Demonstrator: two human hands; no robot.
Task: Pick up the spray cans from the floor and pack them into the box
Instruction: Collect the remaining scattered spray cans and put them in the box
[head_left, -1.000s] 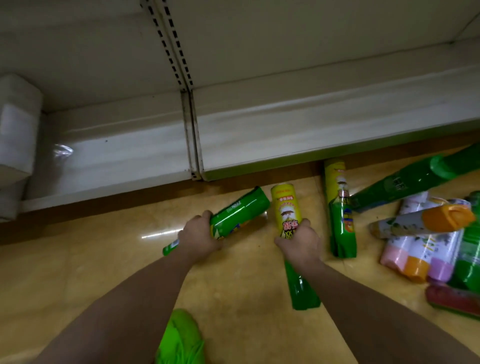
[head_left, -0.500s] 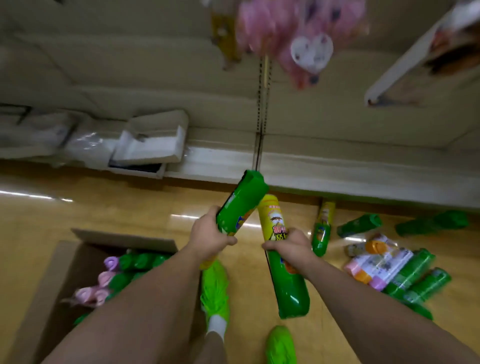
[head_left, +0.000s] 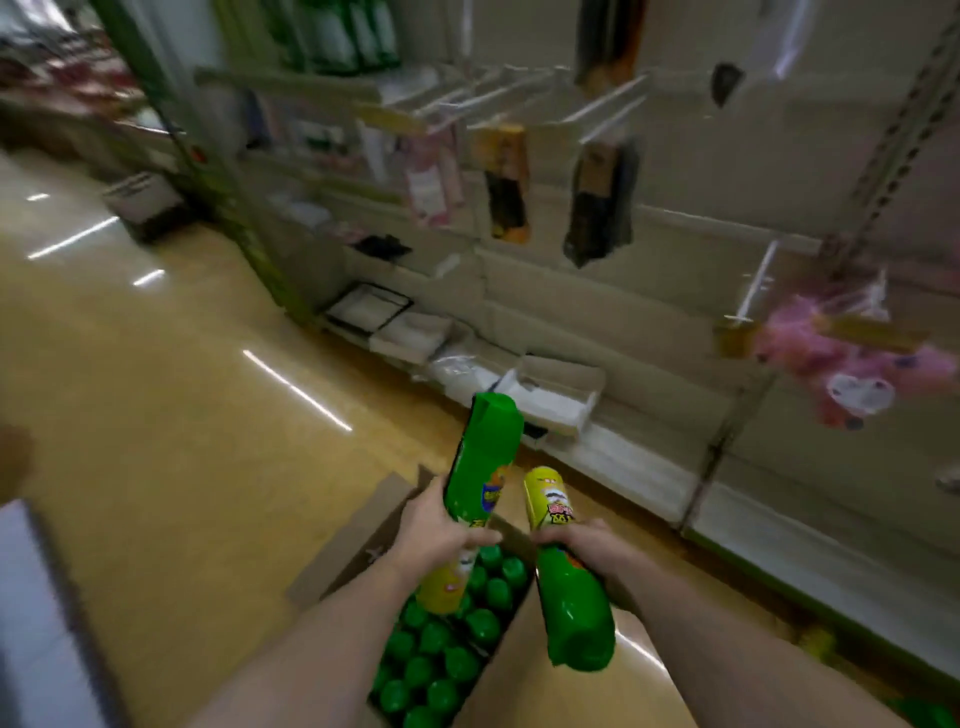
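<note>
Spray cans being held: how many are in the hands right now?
2: one in the left hand, cap up; one in the right hand, cap down. None appears hidden.

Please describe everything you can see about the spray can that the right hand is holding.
The spray can in the right hand is a tall cylinder, seemingly metal, with a yellow printed end and a green end. The right hand grips it around the middle. It is held tilted with the green cap pointing down toward the camera and the yellow base pointing up and away. It hangs in the air beside the open cardboard box, near the can in the left hand, though contact between them is unclear.
</note>
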